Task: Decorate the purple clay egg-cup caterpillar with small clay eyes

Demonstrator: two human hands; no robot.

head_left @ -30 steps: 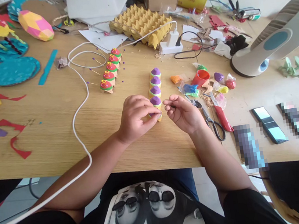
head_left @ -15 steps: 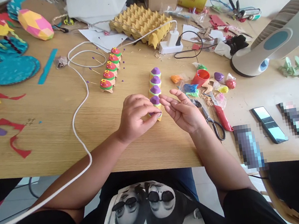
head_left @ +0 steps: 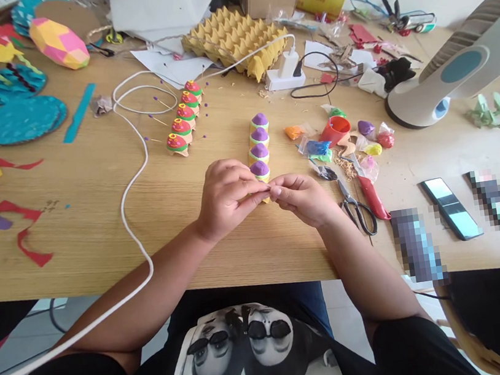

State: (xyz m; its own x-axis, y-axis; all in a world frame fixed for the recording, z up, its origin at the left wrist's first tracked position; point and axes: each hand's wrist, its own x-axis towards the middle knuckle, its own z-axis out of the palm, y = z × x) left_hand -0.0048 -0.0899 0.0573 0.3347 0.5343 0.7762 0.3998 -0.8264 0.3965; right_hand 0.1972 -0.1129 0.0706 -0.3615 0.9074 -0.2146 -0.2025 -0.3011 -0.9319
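Note:
A row of egg-carton cups topped with purple and green clay [head_left: 259,143] stands on the wooden table [head_left: 94,203]. My left hand [head_left: 227,195] is curled at the near end of that row, its fingertips pinched. My right hand [head_left: 303,197] is closed too, and its fingertips meet those of the left hand at the nearest cup. What the fingers pinch is hidden or too small to name. A second row of cups with red and green clay tops [head_left: 184,119] stands further left, with pins scattered around it.
Scissors [head_left: 352,203], a red-handled cutter [head_left: 369,192] and small bags of coloured clay [head_left: 340,137] lie right of my hands. A white cable [head_left: 131,185], a yellow egg tray [head_left: 234,41], a fan [head_left: 456,65], a phone [head_left: 451,209] and paper crafts [head_left: 8,91] fill the table.
My right hand was open with fingers spread half a second ago. It has closed and moved left until its fingertips touch those of the left hand. My left hand has hardly moved.

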